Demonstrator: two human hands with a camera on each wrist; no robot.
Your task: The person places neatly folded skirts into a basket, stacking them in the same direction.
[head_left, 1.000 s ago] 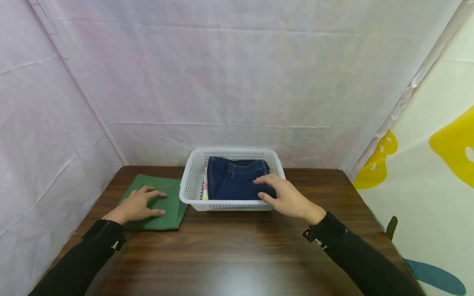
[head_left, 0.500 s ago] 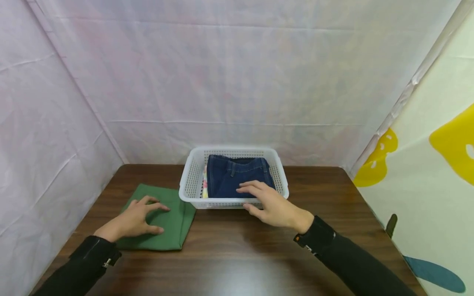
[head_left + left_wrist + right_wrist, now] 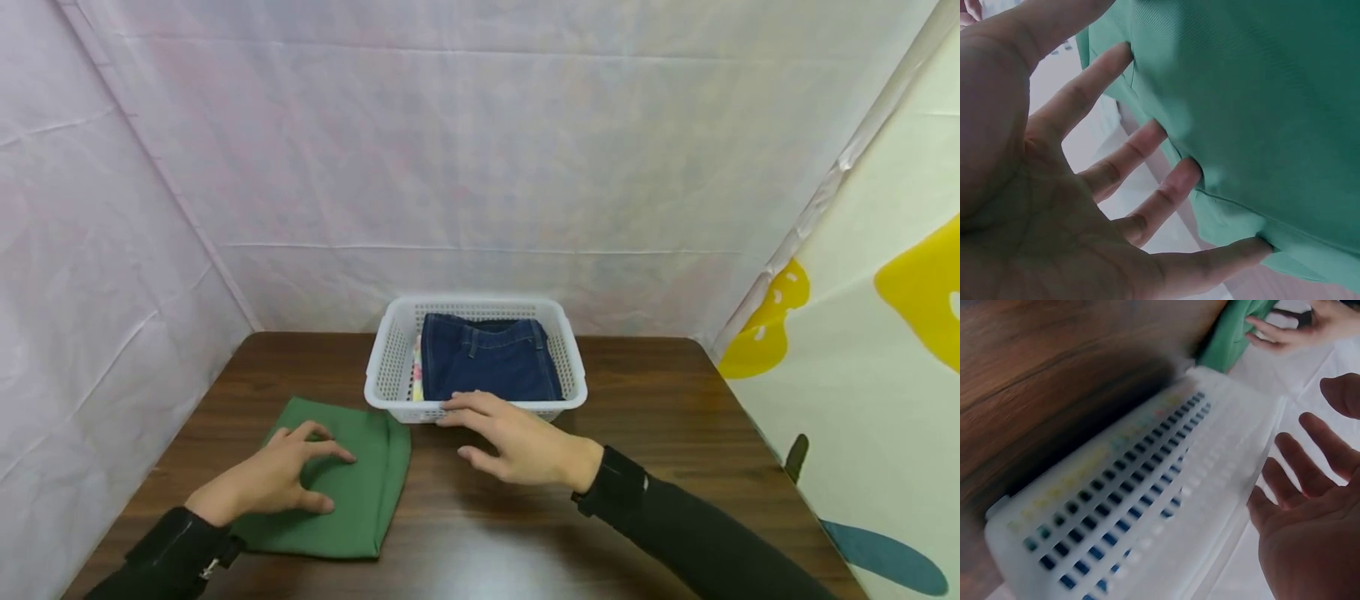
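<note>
A folded green cloth garment (image 3: 360,500) lies on the table at the left in the head view. My left hand (image 3: 273,479) rests on it with fingers spread, and the left wrist view has the fingertips pressing into the green fabric (image 3: 1260,125). Right of the garment stands a white perforated plastic basket (image 3: 381,375). Folded dark blue jeans (image 3: 491,367) lie in it, over a strip of flower-patterned cloth (image 3: 417,371). My right hand (image 3: 517,442) hovers with extended fingers before the basket's front wall and holds nothing. Whether it touches the rim is unclear.
The brown wooden table (image 3: 637,375) ends against a pale fabric wall (image 3: 480,167) at the back. More fabric hangs at the left, and a curtain with yellow shapes (image 3: 757,342) hangs along the right side.
My left hand has slid the green garment toward the table's near edge and slightly right. My right hand has moved left and nearer, from over the jeans to before the basket, which stays put.
</note>
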